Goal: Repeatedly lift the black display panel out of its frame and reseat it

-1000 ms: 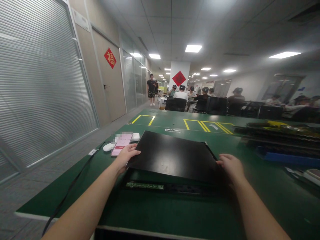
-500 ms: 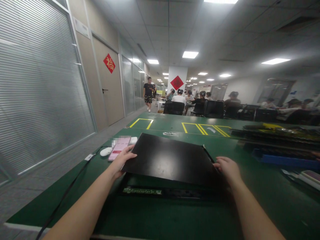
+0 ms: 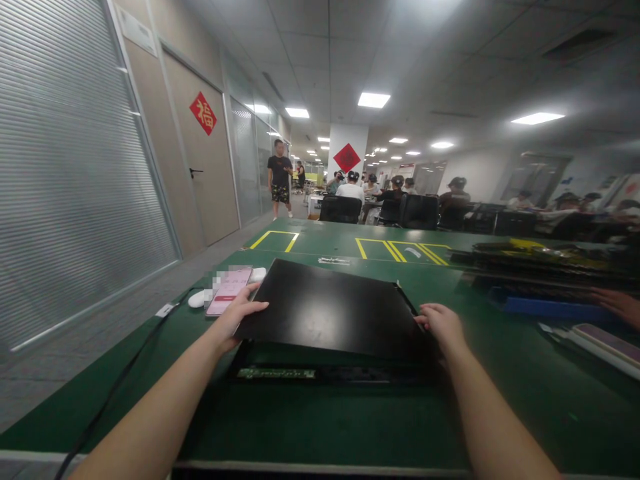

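Note:
A flat black panel (image 3: pixel 330 308) lies tilted over a dark chassis whose green circuit board (image 3: pixel 276 374) shows under the near edge. My left hand (image 3: pixel 236 317) grips the panel's left near corner, thumb on top. My right hand (image 3: pixel 441 325) holds its right near corner, fingers curled over the edge. Both rest on the green table (image 3: pixel 310 427).
A phone with a pink screen (image 3: pixel 229 291) and a white mouse (image 3: pixel 196 299) lie left of the panel, a black cable (image 3: pixel 115 393) trailing off. Stacked boards and a blue tray (image 3: pixel 545 308) stand at right, by another person's hand (image 3: pixel 620 303). Seated people and a standing person (image 3: pixel 279 179) are beyond.
The view has swung slightly right and down. My hands keep the same hold on the panel's corners. The standing person has walked nearer along the corridor. Another hand has appeared at right.

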Demonstrator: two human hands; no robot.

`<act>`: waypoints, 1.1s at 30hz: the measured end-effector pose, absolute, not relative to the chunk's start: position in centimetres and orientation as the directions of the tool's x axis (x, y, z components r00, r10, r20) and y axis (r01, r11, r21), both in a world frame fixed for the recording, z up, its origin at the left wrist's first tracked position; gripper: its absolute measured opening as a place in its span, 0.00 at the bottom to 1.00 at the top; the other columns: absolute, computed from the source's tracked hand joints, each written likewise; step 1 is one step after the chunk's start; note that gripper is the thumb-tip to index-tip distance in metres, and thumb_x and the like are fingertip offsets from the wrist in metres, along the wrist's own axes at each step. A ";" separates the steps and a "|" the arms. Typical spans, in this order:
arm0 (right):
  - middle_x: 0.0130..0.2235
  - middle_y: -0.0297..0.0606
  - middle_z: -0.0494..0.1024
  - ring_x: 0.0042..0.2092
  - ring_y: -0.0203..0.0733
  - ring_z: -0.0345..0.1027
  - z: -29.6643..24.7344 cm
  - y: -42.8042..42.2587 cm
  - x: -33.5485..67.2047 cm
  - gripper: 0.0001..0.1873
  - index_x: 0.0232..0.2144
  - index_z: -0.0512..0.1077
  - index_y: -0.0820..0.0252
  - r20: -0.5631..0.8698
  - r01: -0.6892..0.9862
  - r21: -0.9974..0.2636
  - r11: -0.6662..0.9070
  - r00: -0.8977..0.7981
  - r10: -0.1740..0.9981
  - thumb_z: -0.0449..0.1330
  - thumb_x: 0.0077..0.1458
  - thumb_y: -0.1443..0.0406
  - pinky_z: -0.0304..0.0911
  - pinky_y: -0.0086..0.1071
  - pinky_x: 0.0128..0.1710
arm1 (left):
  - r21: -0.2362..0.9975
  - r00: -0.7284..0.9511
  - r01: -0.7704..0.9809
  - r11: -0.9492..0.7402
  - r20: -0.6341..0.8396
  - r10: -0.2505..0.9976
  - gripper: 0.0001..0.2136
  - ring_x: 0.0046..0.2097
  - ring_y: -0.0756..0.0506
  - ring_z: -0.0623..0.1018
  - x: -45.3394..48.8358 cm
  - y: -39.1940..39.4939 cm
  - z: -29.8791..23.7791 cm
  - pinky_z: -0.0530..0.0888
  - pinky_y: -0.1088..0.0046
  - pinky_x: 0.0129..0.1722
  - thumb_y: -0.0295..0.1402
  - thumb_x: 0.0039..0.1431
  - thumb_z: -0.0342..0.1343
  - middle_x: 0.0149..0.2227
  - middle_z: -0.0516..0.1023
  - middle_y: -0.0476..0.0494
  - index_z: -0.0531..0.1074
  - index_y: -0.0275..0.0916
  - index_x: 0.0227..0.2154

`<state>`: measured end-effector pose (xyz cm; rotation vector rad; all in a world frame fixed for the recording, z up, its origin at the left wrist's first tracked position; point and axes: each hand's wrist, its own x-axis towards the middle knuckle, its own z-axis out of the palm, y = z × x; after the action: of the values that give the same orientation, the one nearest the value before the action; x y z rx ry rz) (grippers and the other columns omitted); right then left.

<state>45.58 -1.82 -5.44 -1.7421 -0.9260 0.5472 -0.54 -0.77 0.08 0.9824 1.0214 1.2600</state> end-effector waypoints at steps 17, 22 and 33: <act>0.31 0.39 0.82 0.35 0.47 0.75 -4.2 -2.6 45.6 0.16 0.39 0.76 0.56 0.042 0.529 -0.760 -0.378 0.620 0.784 0.56 0.47 0.60 0.62 0.33 0.31 | 0.979 0.073 -0.175 0.106 -0.094 0.993 0.33 0.33 0.42 0.82 0.1 -1.2 -0.2 0.77 0.69 0.32 0.30 0.42 0.67 0.36 0.81 0.45 0.64 0.43 0.54; 0.33 0.37 0.81 0.38 0.47 0.74 -3.6 -3.0 45.0 0.15 0.37 0.76 0.54 0.058 0.587 -0.705 -0.399 0.608 0.792 0.55 0.48 0.60 0.60 0.34 0.33 | 0.981 0.074 -0.156 0.116 -0.105 0.992 0.31 0.33 0.43 0.82 0.1 -1.2 -0.2 0.77 0.69 0.32 0.28 0.46 0.65 0.36 0.81 0.45 0.64 0.43 0.54; 0.35 0.40 0.80 0.38 0.47 0.72 -3.1 -3.3 44.5 0.15 0.36 0.76 0.54 0.091 0.694 -0.591 -0.412 0.565 0.820 0.52 0.50 0.58 0.58 0.34 0.33 | 0.983 0.121 -0.124 0.133 -0.118 0.986 0.31 0.33 0.44 0.82 -0.2 -0.9 -0.5 0.77 0.71 0.31 0.28 0.49 0.63 0.35 0.81 0.46 0.61 0.42 0.57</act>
<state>44.48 -3.29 -3.05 -2.2162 -1.2075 0.2836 -0.16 -0.86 -0.51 1.0728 1.0882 1.0947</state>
